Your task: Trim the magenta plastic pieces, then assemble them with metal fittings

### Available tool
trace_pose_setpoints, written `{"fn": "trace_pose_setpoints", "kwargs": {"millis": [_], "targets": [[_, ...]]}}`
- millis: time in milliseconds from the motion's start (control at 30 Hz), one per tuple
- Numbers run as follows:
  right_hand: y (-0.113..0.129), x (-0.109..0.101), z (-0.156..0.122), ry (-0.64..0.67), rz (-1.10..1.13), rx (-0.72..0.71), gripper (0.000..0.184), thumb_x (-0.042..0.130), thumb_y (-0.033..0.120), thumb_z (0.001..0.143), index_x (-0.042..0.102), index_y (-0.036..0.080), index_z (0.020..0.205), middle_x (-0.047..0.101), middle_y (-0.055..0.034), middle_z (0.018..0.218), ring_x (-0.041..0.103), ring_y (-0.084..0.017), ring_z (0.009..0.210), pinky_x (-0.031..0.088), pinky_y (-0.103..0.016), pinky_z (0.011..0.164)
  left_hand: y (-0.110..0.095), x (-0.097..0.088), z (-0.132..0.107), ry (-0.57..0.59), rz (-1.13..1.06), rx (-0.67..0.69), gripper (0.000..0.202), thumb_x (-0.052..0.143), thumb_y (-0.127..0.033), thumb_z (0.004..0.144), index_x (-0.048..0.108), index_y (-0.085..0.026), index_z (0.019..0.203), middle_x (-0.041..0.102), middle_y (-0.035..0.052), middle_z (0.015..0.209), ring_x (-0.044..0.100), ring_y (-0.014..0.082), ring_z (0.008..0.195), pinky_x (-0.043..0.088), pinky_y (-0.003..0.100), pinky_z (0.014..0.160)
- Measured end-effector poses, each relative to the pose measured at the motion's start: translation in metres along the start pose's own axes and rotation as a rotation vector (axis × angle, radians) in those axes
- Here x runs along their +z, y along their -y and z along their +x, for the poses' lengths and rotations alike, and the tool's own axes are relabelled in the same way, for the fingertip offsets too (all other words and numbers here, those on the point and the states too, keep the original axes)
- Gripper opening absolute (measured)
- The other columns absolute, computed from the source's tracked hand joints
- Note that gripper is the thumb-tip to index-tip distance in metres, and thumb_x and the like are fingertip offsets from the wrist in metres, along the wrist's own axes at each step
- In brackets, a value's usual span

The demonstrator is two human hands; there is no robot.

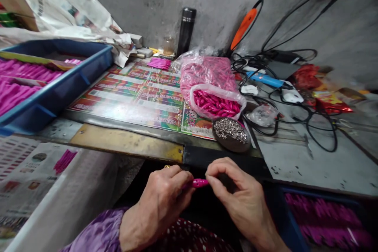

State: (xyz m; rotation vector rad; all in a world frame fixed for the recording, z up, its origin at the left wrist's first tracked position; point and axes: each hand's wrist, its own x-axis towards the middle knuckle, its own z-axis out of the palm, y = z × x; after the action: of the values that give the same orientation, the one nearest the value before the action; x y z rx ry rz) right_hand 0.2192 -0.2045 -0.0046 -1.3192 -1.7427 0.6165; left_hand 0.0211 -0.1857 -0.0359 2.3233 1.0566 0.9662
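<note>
Just in front of the table edge, a slim glossy magenta piece (199, 182) with small dark holes spans the gap between my hands. My left hand (163, 193) is closed around most of it, hiding that part. At its other end, my right hand (236, 193) pinches with thumb and forefinger; whether a small part sits in that pinch is hidden. Beyond my hands, a dark round dish (232, 147) holds many small silvery metal pieces (228, 130). Behind the dish lies an open plastic bag (206, 71) filled with small shiny magenta pieces (217, 104).
A blue tray (85, 75) of magenta pieces stands at left; another blue bin (291, 216) is at lower right. Black cables (310, 118) tangle around a blue-handled tool (265, 80). A black flask (186, 31) and an orange-handled tool (243, 27) stand by the wall.
</note>
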Motion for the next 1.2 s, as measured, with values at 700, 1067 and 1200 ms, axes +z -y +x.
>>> {"fn": "trace_pose_setpoints", "kwargs": {"millis": [700,1067,1200], "targets": [[-0.003,0.017,-0.013,0.028,0.091,0.016,0.016,0.057,0.014,0.095,0.060,0.022,0.082,0.064,0.0004,0.084,0.061,-0.015,0.080,0.049,-0.026,0.073,-0.006,0.005,-0.004,0.017,0.129,0.075,0.024,0.045,-0.019,0.101,0.065,-0.019,0.087,0.061,0.0004,0.070,0.056,0.0151,0.058,0.040,0.026,0.053],[-0.015,0.028,-0.022,-0.134,-0.345,-0.464,0.020,0.052,0.004,0.092,0.062,0.018,0.103,0.071,-0.0083,0.086,0.070,-0.021,0.078,0.061,-0.032,0.073,0.000,0.009,-0.003,-0.082,0.169,0.183,0.027,0.039,-0.016,0.102,0.060,-0.021,0.085,0.059,-0.0006,0.067,0.054,0.0151,0.053,0.039,0.027,0.047],[-0.030,0.025,-0.027,-0.139,-0.551,-0.638,0.027,0.054,0.008,0.091,0.064,0.015,0.115,0.076,-0.0116,0.093,0.075,-0.025,0.084,0.065,-0.034,0.076,0.006,0.012,-0.001,-0.123,0.185,0.250,0.024,0.039,-0.017,0.102,0.060,-0.018,0.091,0.060,0.0016,0.069,0.055,0.0150,0.054,0.043,0.026,0.049]]}}
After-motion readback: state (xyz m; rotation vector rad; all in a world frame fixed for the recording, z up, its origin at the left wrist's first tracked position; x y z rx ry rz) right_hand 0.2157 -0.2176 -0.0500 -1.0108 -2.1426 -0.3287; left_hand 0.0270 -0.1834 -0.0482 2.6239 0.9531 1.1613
